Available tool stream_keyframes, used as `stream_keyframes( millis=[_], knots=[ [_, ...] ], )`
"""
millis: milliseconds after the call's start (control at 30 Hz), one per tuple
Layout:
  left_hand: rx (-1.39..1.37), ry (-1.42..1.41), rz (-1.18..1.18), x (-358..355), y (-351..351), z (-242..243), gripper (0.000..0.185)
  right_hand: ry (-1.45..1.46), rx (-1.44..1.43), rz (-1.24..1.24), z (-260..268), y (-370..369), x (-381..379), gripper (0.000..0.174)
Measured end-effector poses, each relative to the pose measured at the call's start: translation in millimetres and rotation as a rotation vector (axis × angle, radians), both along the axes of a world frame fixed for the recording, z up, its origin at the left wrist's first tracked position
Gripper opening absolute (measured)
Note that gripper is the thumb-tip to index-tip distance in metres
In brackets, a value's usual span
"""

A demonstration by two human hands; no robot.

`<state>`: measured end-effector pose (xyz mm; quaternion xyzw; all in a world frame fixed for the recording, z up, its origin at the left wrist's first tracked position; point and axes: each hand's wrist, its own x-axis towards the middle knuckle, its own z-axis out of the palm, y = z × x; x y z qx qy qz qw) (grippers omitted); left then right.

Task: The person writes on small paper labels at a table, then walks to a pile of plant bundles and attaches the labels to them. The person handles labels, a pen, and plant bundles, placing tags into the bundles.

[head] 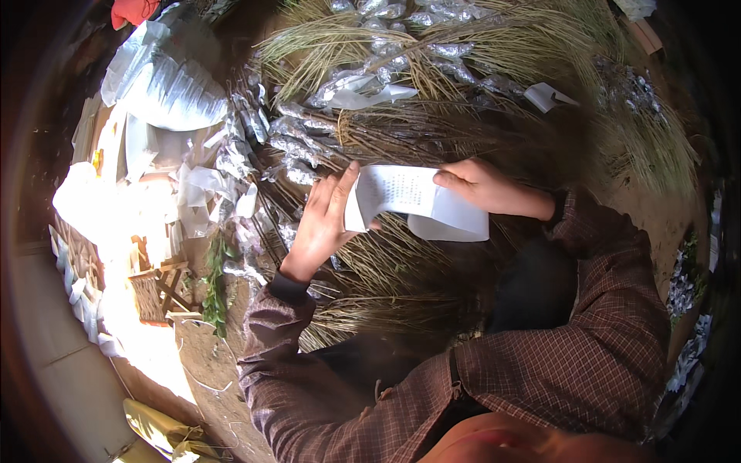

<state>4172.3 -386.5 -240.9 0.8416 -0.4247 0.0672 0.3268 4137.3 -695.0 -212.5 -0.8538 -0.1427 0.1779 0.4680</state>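
Observation:
A white paper strip (405, 188), bearing rows of small print, stretches between my two hands above bundles of twigs. My left hand (327, 214) holds its left end, with the fingers behind and along the edge. My right hand (477, 184) pinches the strip between thumb and fingers, and its right part curls down in a loop. Beneath the hands lie bundled thin branches (393, 249). Beyond them, more bundles (399, 130) have ends wrapped in clear plastic film (295, 147).
At the left stand a white plastic sack (179, 92), loose paper scraps (202, 185) and a small wooden folding stool (168, 286) near bright sunlight. Green leafy sprigs (215, 283) lie on the ground. A yellow bag (165, 431) is at the lower left. Grassy bundles (642, 127) lie at the right.

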Motion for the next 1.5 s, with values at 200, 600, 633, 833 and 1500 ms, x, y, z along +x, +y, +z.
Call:
stream_keyframes(
  millis=[200, 600, 633, 833, 1500],
  knots=[
    [0.351, -0.135, 0.014, -14, -20, -1, 0.093, -0.151, -0.049, -0.211, 29, -87, -62, 0.027],
    [-0.268, 0.485, -0.339, -40, -119, 31, 0.087, -0.233, 0.223, -0.097, 39, -55, -54, 0.056],
    [-0.290, 0.565, -0.298, -41, -119, 34, 0.095, -0.156, 0.317, -0.128, 32, -46, -51, 0.054],
    [-0.310, 0.452, -0.101, -43, -109, 30, 0.106, -0.081, 0.458, -0.191, 25, -25, -37, 0.016],
    [0.366, -0.096, 0.392, 291, 24, -199, 0.060, -0.619, 0.105, 0.200, 77, -52, -77, 0.002]
  ],
)
